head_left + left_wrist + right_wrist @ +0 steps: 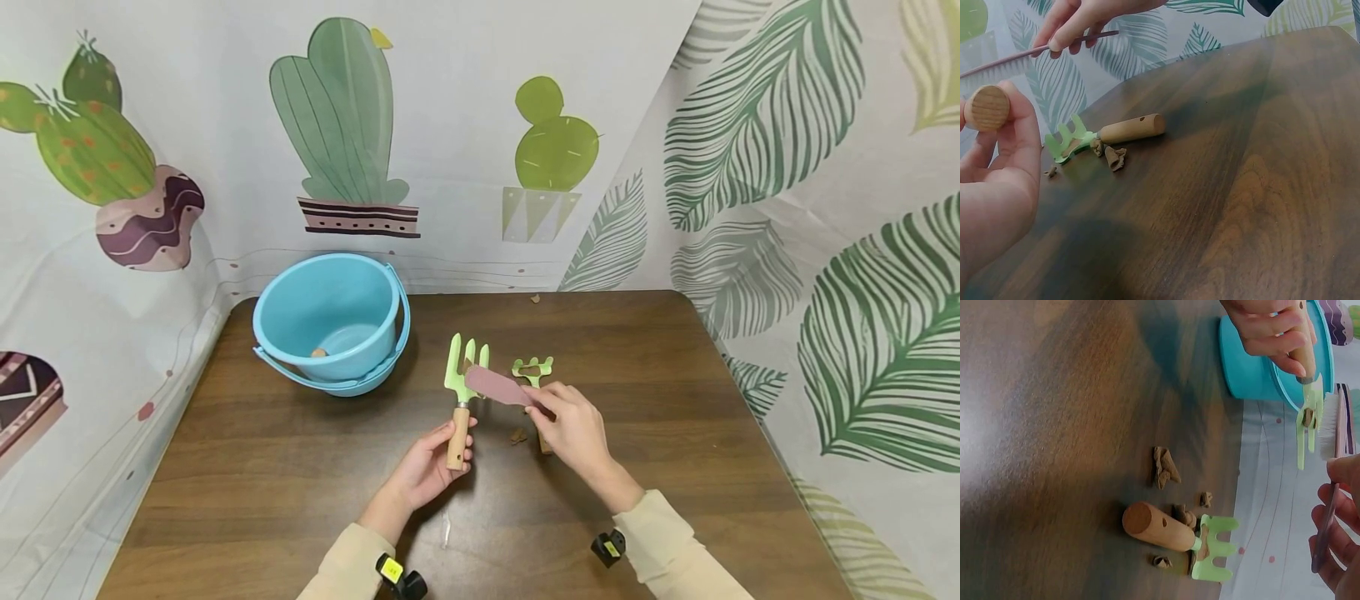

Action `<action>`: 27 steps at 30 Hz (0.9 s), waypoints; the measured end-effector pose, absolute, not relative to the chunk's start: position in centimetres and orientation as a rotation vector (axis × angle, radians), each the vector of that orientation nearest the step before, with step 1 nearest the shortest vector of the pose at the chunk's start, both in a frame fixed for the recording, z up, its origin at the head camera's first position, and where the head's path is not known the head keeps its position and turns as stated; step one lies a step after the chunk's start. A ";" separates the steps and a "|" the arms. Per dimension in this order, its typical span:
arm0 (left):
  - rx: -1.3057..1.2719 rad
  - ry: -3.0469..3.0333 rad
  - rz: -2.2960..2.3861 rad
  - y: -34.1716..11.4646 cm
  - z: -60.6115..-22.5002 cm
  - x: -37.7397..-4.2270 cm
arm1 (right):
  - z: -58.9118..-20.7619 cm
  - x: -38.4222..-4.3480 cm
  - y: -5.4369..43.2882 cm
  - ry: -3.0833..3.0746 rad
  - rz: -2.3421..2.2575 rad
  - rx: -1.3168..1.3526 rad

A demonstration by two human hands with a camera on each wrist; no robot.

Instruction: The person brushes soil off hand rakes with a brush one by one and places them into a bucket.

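My left hand (429, 467) grips the wooden handle of a small garden fork (458, 435), its light green tines pointing away from me. A brown clump (1309, 417) clings to the tines. In my right hand (579, 427) I pinch a pink-backed brush (497, 386), its white bristles (1329, 425) turned toward the fork, right at the tines. Below the right hand, a small green rake (1129, 129) with a wooden handle lies on the table, brown matter between its prongs. Brown crumpled bits (1165, 467) lie around it.
Light blue buckets (330, 287), apparently one set inside another, stand at the back left of the wooden table (247, 467). A small brown piece (319, 352) lies inside. Another brown bit (536, 298) sits by the table's back edge. Patterned cloth hangs behind and at the sides.
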State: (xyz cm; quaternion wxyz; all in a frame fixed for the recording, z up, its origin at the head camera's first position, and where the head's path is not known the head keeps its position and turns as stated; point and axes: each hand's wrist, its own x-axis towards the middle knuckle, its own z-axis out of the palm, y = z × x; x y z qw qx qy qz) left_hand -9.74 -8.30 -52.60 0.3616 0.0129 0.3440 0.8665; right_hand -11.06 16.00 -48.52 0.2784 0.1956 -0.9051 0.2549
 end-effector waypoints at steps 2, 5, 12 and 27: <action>0.039 0.883 2.229 -8.3 -52.6 -9.7 | -48.5 -11.0 15.7 -2.431 0.682 0.548; 0.055 0.875 2.230 -8.2 -52.5 -9.6 | -48.4 -11.0 15.3 -2.431 0.682 0.581; 0.088 0.851 2.225 -8.1 -52.5 -9.6 | -48.4 -10.8 14.7 -2.432 0.680 0.616; 0.078 0.830 2.223 -8.7 -53.0 -9.7 | -49.0 -10.9 15.7 -2.447 0.626 0.587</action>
